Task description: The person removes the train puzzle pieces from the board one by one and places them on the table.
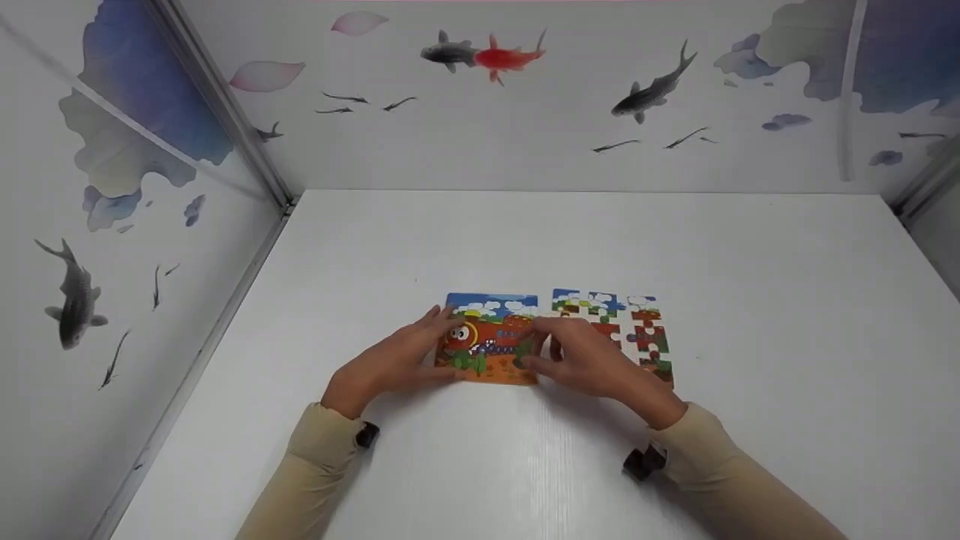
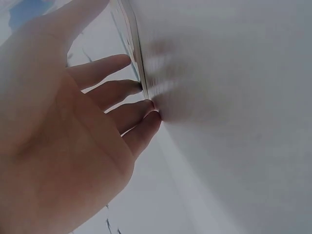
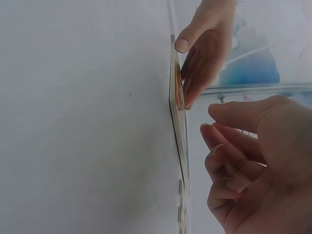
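In the head view a picture puzzle point(image 1: 491, 367) lies flat, showing a red big-eyed creature, green plants and a blue sky. My left hand point(image 1: 405, 352) rests along its left side, thumb at the lower corner and fingers at the upper edge. The left wrist view shows that hand's fingers point(image 2: 141, 129) fairly straight, tips at the board's edge. My right hand point(image 1: 589, 360) hovers over the puzzle's right edge. In the right wrist view its thumb and index finger stand a little apart with nothing seen between them, the other fingers loosely curled.
Right of the puzzle lies a group of jigsaw pieces point(image 1: 649, 330) with white gaps between them, partly hidden by my right hand. They lie on a white table point(image 1: 480, 465). White panels with painted fish point(image 1: 649, 94) rise at the back and left.
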Action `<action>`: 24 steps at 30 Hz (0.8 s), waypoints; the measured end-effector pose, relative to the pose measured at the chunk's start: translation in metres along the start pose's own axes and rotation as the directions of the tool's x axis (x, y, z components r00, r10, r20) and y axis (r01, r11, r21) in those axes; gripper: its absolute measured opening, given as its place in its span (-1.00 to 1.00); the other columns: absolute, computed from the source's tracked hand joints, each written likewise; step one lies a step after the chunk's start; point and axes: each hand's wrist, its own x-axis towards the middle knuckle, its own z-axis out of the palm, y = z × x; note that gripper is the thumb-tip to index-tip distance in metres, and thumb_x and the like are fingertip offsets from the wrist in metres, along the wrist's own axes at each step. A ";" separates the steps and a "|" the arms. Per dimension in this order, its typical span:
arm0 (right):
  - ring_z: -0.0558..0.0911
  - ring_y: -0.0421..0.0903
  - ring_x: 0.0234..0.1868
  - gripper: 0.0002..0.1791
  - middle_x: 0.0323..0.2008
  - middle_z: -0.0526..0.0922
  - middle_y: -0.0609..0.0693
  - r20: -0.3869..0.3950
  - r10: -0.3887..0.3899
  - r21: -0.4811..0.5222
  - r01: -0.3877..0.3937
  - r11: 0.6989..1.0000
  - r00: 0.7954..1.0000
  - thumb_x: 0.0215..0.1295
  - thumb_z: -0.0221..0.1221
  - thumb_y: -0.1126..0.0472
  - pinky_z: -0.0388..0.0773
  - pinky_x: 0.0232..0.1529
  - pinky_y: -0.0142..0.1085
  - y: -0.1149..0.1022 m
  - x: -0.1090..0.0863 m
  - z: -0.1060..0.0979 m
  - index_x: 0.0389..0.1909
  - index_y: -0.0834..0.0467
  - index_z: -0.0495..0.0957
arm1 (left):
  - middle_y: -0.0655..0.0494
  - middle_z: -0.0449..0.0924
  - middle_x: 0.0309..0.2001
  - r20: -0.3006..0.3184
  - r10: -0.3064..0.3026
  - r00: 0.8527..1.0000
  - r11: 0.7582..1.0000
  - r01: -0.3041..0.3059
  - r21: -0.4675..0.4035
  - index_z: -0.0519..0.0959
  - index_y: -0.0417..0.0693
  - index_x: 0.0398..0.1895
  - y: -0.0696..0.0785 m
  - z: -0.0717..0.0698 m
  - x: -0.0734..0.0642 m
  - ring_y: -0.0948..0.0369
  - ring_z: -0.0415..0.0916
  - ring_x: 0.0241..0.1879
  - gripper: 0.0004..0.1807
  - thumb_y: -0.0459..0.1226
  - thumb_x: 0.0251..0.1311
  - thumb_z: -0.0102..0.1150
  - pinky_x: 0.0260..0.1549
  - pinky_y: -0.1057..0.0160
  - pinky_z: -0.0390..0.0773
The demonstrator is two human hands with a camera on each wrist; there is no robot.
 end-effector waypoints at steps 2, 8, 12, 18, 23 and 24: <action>0.61 -0.17 -0.30 -0.68 -0.23 0.75 -0.17 0.016 0.000 0.001 0.000 1.000 1.000 0.45 0.43 0.12 0.60 -0.27 -0.36 -0.003 0.004 0.004 0.16 0.06 0.73 | -0.08 -0.06 0.78 -0.001 0.003 1.000 1.000 -0.003 0.004 0.25 0.09 0.72 0.001 0.000 0.000 -0.05 -0.15 0.79 -0.07 0.08 0.39 0.44 0.67 -0.20 0.17; 0.63 -0.23 -0.31 -0.63 -0.28 0.75 -0.17 0.043 -0.020 0.002 0.020 1.000 0.999 0.45 0.43 0.15 0.60 -0.25 -0.33 -0.011 0.013 0.018 0.22 0.10 0.71 | -0.13 -0.03 0.77 -0.012 0.018 1.000 1.000 -0.018 0.020 0.31 0.05 0.69 0.002 -0.001 -0.002 -0.10 -0.12 0.78 -0.13 0.06 0.41 0.42 0.65 -0.23 0.21; 0.61 -0.24 -0.33 -0.63 -0.29 0.73 -0.14 0.039 -0.024 -0.020 0.025 0.999 0.999 0.44 0.42 0.17 0.59 -0.25 -0.32 -0.016 0.018 0.026 0.22 0.11 0.71 | -0.12 -0.01 0.77 -0.014 0.011 1.000 0.999 -0.010 0.033 0.35 0.06 0.66 0.002 -0.001 -0.003 -0.10 -0.11 0.78 -0.17 0.06 0.42 0.42 0.64 -0.22 0.25; 0.56 -0.22 -0.32 -0.57 -0.29 0.68 -0.14 0.051 0.002 -0.074 0.001 0.997 0.999 0.42 0.44 0.18 0.55 -0.27 -0.30 -0.017 0.022 0.029 0.27 0.10 0.70 | -0.10 0.01 0.76 -0.016 -0.016 1.000 0.999 0.017 0.043 0.37 0.07 0.66 0.004 0.000 -0.003 -0.08 -0.08 0.77 -0.16 0.06 0.40 0.44 0.64 -0.20 0.25; 0.54 -0.21 -0.39 -0.59 -0.38 0.66 -0.13 0.062 -0.009 -0.093 0.014 0.996 0.998 0.42 0.42 0.22 0.51 -0.35 -0.32 -0.015 0.024 0.029 0.25 0.12 0.72 | -0.16 0.04 0.75 -0.019 -0.017 1.000 0.998 0.018 0.054 0.42 0.07 0.62 0.007 0.001 -0.001 -0.11 -0.05 0.77 -0.21 0.05 0.40 0.44 0.63 -0.21 0.27; 0.55 -0.22 -0.40 -0.60 -0.39 0.66 -0.13 0.063 -0.014 -0.094 0.019 0.995 0.998 0.42 0.42 0.23 0.51 -0.36 -0.32 -0.015 0.024 0.029 0.24 0.12 0.73 | -0.18 0.05 0.74 -0.020 -0.012 1.000 0.998 0.014 0.056 0.43 0.06 0.60 0.008 0.001 -0.001 -0.13 -0.05 0.76 -0.23 0.04 0.41 0.44 0.63 -0.21 0.27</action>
